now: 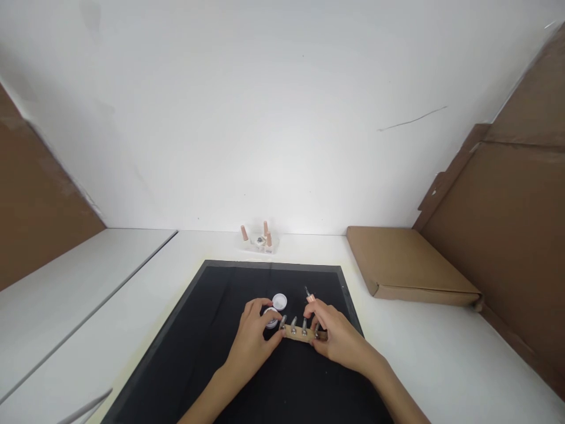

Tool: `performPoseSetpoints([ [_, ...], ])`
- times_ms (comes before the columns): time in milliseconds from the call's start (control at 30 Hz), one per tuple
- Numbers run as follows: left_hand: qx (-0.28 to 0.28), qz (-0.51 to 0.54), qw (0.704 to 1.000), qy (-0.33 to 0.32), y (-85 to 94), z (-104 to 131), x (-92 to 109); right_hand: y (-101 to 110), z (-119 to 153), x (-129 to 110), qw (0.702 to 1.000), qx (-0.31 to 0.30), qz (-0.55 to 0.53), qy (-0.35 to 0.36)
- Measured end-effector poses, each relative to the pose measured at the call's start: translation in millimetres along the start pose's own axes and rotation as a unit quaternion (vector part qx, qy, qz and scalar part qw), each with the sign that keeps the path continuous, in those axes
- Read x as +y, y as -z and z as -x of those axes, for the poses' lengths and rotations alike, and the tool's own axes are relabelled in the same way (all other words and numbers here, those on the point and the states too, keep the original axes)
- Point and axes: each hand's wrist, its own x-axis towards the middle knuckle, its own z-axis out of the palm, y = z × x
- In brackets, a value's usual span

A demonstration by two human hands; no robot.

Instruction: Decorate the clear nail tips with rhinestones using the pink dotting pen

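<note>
My left hand (256, 333) is closed, with thumb and index finger at the left end of a light wooden nail-tip stand (299, 336). Several shiny grey nail tips (304, 324) stand up in a row along it. In my right hand (332, 334) is a nail polish brush (311, 298) with a pinkish handle, its dark tip pointing up and away from me. Fingers of this same hand also touch the stand's right end. Beside my left fingers sits a small white jar (271, 322), partly hidden by them. A round white lid (279, 302) lies just behind the jar.
A black mat (212, 312) covers the middle of the white table (145, 288). Behind it, a clear holder (258, 242) carries bottles with pinkish caps. A flat cardboard box (410, 259) lies at the right, near cardboard side panels. A white wall (273, 118) rises behind.
</note>
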Motion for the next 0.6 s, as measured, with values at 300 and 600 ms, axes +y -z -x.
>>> performPoseSetpoints([
  [300, 0.011, 0.002, 1.000, -0.012, -0.1, -0.2, 1.4, 0.3, -0.1, 2.1, 1.000, -0.004, -0.008, -0.003],
  [600, 0.000, 0.027, 1.000, 0.001, -4.9, -0.3, -0.4, 0.2, 0.4, 2.6, 1.000, -0.017, 0.002, 0.019],
])
